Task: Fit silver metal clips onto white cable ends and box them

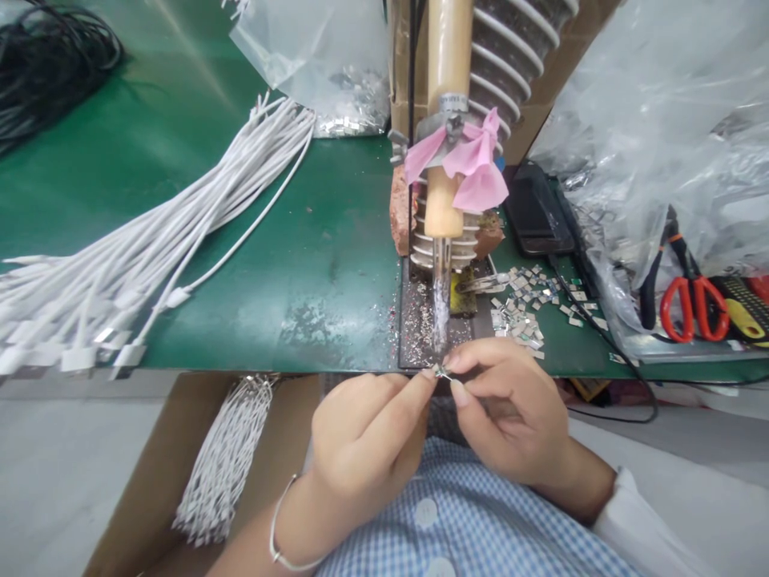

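In front of me, my left hand point(376, 433) is closed in a pinch, its fingertips on a tiny part with thin wire ends point(443, 373). From the other side, my right hand point(510, 409) pinches the same spot with thumb and forefinger. Fingers cover most of the part, so its exact kind is hidden. Just above the fingertips points the tip of a soldering iron point(445, 216), clamped upright with its wooden handle on top and a pink cloth strip point(474, 164) tied around it. Beneath the iron is a dark tray point(414, 340) littered with solder specks.
Small circuit boards point(522, 308) lie scattered right of the iron. White cables point(180, 216) are bundled at left; more white cables point(231, 457) hang over a cardboard box point(147, 465). A phone point(537, 212), red-handled pliers point(690, 304), a ribbed hose point(517, 56) and black cable point(54, 68) surround the bench.
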The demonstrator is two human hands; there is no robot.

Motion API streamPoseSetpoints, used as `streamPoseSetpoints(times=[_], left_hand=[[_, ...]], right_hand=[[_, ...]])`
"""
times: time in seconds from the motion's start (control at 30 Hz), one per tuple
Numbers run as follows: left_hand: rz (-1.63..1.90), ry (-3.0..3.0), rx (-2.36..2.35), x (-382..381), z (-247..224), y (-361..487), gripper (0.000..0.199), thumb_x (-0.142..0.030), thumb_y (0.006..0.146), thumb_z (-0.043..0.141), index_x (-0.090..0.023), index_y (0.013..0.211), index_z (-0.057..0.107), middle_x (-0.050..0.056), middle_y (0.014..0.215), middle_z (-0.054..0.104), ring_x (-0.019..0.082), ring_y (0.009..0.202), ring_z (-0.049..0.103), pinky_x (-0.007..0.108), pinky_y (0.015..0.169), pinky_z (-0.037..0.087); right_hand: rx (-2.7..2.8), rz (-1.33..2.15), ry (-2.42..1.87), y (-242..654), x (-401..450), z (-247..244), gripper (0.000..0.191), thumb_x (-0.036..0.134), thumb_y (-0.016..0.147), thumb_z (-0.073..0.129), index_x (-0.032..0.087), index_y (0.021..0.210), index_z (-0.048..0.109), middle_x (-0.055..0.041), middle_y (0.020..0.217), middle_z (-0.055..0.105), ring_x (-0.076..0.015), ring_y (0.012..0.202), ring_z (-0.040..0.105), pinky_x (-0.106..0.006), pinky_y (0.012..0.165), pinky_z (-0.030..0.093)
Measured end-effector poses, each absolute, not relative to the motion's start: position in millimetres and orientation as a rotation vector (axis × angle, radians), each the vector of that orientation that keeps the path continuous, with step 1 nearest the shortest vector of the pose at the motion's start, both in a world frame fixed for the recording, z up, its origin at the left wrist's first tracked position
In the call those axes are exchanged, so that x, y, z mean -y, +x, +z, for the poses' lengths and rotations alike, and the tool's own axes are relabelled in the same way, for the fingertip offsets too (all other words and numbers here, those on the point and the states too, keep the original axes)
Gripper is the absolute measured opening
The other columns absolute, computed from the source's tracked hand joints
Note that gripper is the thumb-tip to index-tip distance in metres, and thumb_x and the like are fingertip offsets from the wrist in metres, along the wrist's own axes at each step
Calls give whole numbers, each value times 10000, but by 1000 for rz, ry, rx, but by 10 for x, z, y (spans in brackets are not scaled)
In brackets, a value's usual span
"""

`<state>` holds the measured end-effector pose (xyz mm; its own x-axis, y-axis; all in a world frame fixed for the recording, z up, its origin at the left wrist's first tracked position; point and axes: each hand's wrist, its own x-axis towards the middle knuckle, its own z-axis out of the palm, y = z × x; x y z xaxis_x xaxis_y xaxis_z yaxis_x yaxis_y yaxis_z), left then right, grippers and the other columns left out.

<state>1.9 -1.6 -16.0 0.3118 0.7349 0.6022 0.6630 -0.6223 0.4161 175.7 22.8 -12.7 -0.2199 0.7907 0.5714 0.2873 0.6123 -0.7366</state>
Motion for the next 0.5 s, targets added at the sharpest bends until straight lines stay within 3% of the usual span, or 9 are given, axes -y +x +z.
streamPoseSetpoints(times=[0.37,0.5], left_hand=[[1101,2520,-1282,107,-153,-6,327,35,776,558,-89,1076,607,85,727,722,174,558,612,289,494,460],[1122,2336,-1288,202,-175,13,169,-57,843,545,-129,987,599,46,668,684,157,519,588,286,479,424]], right_hand=[[1821,660,-864,1833,-121,-152,207,20,750,552,206,838,531,-49,915,657,-166,844,682,-305,718,602],[1918,711,-812,1882,21,-195,234,-8,734,580,186,864,557,-64,956,661,-181,902,690,-287,747,616]])
